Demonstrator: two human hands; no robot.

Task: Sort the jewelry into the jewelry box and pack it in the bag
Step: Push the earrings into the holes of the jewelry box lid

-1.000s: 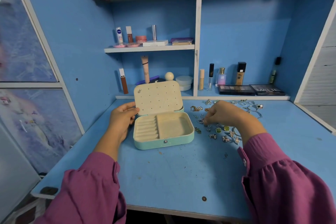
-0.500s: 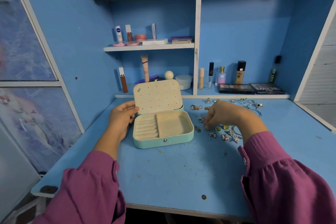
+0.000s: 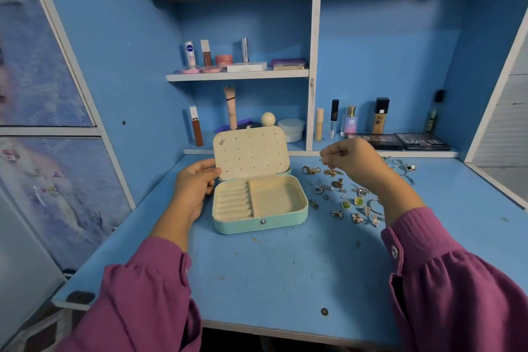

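The counter [image 3: 285,274] is bounded by a blue wall on the left, a shelf unit at the back and a white rail on the right; its near half is bare up to the front edge. The jewelry box [image 3: 258,203] sits left of centre, well back from that edge, lid [image 3: 251,152] upright. Its base holds ring rolls on the left and a square tray on the right; one small piece is pinned at the lid's top left corner. The left hand [image 3: 194,184] grips the lid's left edge, thumb on its inner face. The right hand [image 3: 353,158] is raised above the loose jewelry [image 3: 343,194] spread right of the box, fingertips pinched, probably on a small piece; the item is too small to confirm. Cosmetics [image 3: 354,121] line the back shelf.
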